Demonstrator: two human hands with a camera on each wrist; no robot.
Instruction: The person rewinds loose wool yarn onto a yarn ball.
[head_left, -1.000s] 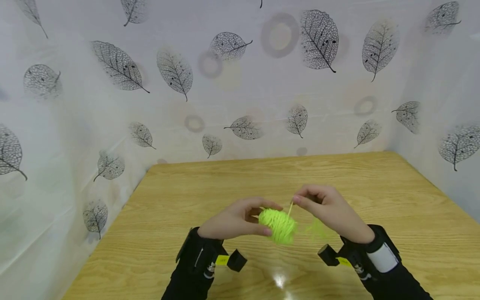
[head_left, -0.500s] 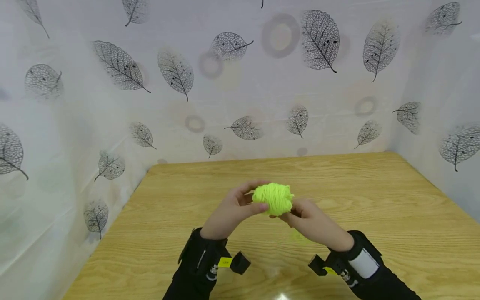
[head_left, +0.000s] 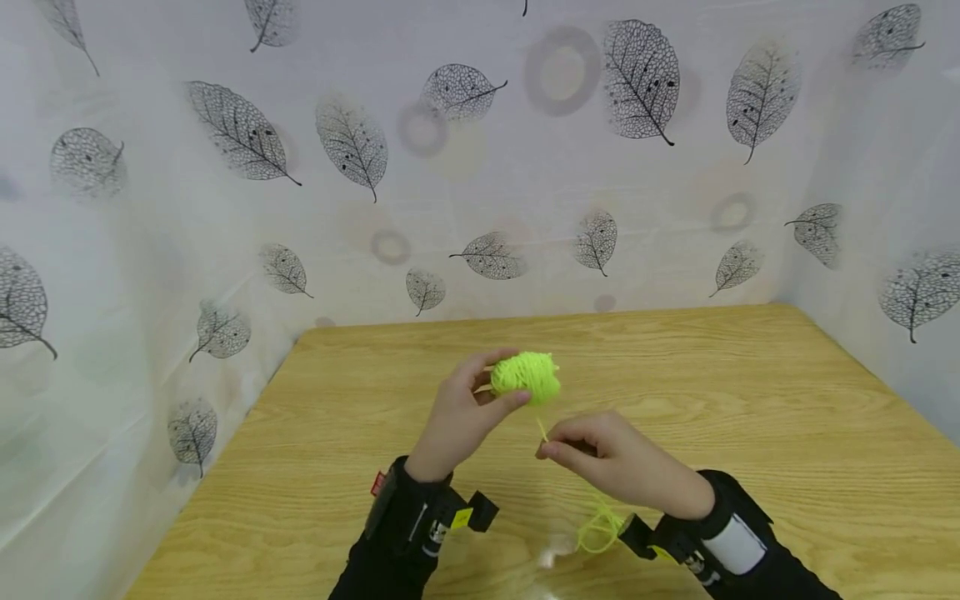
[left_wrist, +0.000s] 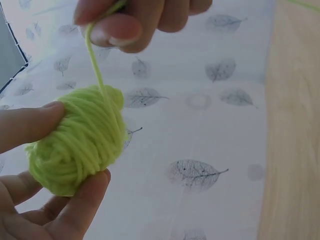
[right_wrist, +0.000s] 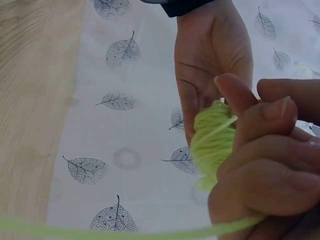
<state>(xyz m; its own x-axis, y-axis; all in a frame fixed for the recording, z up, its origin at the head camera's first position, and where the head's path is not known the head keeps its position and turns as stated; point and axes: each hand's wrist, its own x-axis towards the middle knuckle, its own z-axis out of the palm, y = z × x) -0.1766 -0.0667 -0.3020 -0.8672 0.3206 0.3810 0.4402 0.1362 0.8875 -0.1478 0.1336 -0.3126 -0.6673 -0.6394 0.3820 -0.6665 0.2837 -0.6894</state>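
A small ball of neon yellow-green yarn (head_left: 527, 377) is held above the table by my left hand (head_left: 459, 421), its thumb on one side and fingers on the other. In the left wrist view the ball (left_wrist: 80, 140) shows tight slanting windings. My right hand (head_left: 618, 458) pinches the strand (head_left: 542, 429) that runs from the ball, a short way nearer to me and to the right. From the right hand the loose yarn trails down in loops (head_left: 598, 529) by the right wrist. In the right wrist view the right fingers (right_wrist: 265, 165) partly cover the ball.
A wood-grain table (head_left: 360, 375) lies beneath both hands. White sheeting printed with dark leaves (head_left: 487, 167) hangs behind it and along its sides. Each wrist wears a black strap with a small camera block (head_left: 482, 511).
The ball has moved left and farther from me with my left hand. My right hand has passed round the ball, drawing the strand to its near side. Loose loops now show lower down.
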